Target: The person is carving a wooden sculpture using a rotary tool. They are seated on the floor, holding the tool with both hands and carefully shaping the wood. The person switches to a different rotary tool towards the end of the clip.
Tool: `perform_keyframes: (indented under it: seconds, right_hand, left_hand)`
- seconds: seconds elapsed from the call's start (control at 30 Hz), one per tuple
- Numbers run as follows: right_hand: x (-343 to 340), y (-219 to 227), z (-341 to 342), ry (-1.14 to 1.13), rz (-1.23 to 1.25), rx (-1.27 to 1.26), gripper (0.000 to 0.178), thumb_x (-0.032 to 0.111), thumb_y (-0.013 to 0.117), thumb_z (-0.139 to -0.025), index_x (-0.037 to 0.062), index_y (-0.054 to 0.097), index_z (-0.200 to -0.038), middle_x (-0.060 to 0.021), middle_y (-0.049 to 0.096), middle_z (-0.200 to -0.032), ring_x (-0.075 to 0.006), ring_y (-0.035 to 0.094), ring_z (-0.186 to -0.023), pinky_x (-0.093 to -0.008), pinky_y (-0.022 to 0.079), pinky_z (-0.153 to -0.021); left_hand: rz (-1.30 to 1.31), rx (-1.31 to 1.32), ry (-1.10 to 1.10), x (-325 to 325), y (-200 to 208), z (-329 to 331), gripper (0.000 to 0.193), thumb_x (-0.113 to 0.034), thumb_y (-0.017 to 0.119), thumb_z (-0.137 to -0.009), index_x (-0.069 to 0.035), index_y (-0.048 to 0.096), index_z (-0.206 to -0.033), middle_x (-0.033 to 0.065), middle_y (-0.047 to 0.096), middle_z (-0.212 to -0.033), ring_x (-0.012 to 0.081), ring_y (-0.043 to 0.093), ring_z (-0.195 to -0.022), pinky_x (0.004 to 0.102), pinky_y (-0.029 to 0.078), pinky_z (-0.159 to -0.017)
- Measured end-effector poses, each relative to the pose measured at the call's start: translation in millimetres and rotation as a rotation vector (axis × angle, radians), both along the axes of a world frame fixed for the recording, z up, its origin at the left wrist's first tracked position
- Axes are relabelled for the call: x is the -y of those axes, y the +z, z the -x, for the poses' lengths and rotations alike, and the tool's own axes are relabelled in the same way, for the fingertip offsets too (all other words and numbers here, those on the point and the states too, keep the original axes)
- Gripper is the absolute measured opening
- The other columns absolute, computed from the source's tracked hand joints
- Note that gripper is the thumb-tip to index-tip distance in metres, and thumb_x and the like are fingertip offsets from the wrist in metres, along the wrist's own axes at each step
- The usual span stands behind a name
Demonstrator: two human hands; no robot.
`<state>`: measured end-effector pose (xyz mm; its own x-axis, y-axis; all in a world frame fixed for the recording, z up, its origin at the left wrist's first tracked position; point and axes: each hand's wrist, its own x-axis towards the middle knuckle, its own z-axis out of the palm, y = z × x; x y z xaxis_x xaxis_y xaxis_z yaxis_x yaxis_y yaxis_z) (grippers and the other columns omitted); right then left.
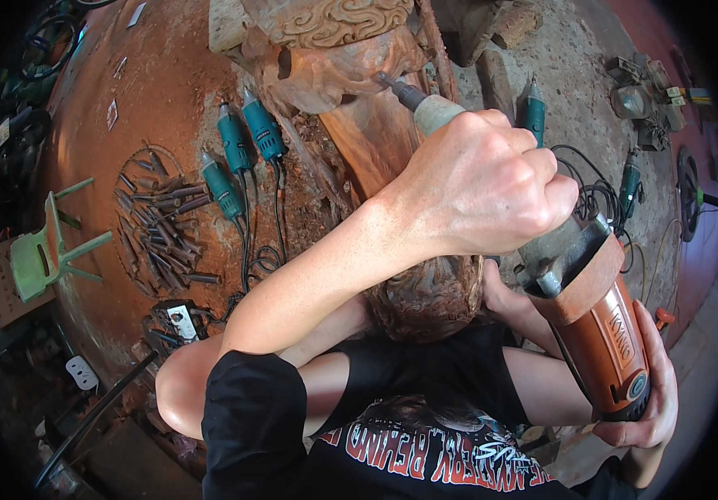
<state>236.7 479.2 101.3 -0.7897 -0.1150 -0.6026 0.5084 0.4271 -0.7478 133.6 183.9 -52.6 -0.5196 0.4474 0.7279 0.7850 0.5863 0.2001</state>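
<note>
My left hand (492,183) is wrapped round the pale front neck of an orange power carving tool (596,333). My right hand (659,392) cups the rear end of its orange body. The slim metal bit (385,79) at the tip points at, and seems to touch, a hollowed face of the large reddish wood carving (334,71). Swirling relief runs along the carving's top. Its lower part (425,296) reaches between my legs, with more carved relief, partly behind my left forearm.
Several teal rotary tools (263,129) with black cords lie around the carving. A pile of chisels (163,237) rests on the sawdust-covered floor at left, near a green chair (46,250). A power strip (181,323) sits by my left knee. Metal parts (630,100) stand at far right.
</note>
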Motion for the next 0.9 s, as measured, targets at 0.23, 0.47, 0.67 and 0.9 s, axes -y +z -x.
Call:
perform_keyframes:
  seconds: [0.23,0.47,0.67,0.9]
  right_hand:
    - [-4.6,-1.6,0.1,0.049,0.001,-0.013,0.127,0.022,0.088,-0.037,-0.0152,0.042,-0.150,-0.0305,0.051,-0.147,-0.0389,0.054,-0.138,-0.0414,0.034,-0.120]
    - [1.7,-0.7,-2.0,0.023,0.000,-0.021,0.126,0.022,0.086,-0.037,-0.0154,0.043,-0.149,-0.0304,0.051,-0.146,-0.0389,0.054,-0.138,-0.0414,0.035,-0.120]
    - [6.6,0.7,-2.3,0.007,-0.007,-0.021,0.125,0.021,0.086,-0.037,-0.0153,0.042,-0.149,-0.0304,0.051,-0.147,-0.0389,0.054,-0.138,-0.0418,0.035,-0.120]
    - [11.3,1.4,0.9,0.006,-0.008,-0.011,0.125,0.021,0.087,-0.039,-0.0161,0.041,-0.149,-0.0308,0.051,-0.148,-0.0379,0.054,-0.138,-0.0416,0.035,-0.120]
  left_hand:
    - [-0.006,-0.014,0.011,2.3,-0.5,-2.3,0.014,-0.019,0.068,-0.069,-0.014,0.056,-0.069,-0.0020,0.049,-0.060,0.0155,0.059,-0.057,0.0302,0.047,-0.051]
    - [-0.008,-0.027,0.025,5.6,-1.9,-4.6,0.014,-0.020,0.068,-0.068,-0.014,0.055,-0.068,-0.0022,0.047,-0.059,0.0148,0.057,-0.055,0.0299,0.046,-0.050]
    - [-0.006,-0.036,0.041,8.6,0.8,-6.7,0.015,-0.020,0.068,-0.067,-0.014,0.054,-0.068,-0.0025,0.046,-0.059,0.0146,0.056,-0.055,0.0300,0.046,-0.049]
    - [-0.006,-0.053,0.053,13.7,-0.6,-6.5,0.014,-0.020,0.068,-0.066,-0.014,0.056,-0.069,-0.0026,0.046,-0.059,0.0141,0.056,-0.055,0.0296,0.045,-0.049]
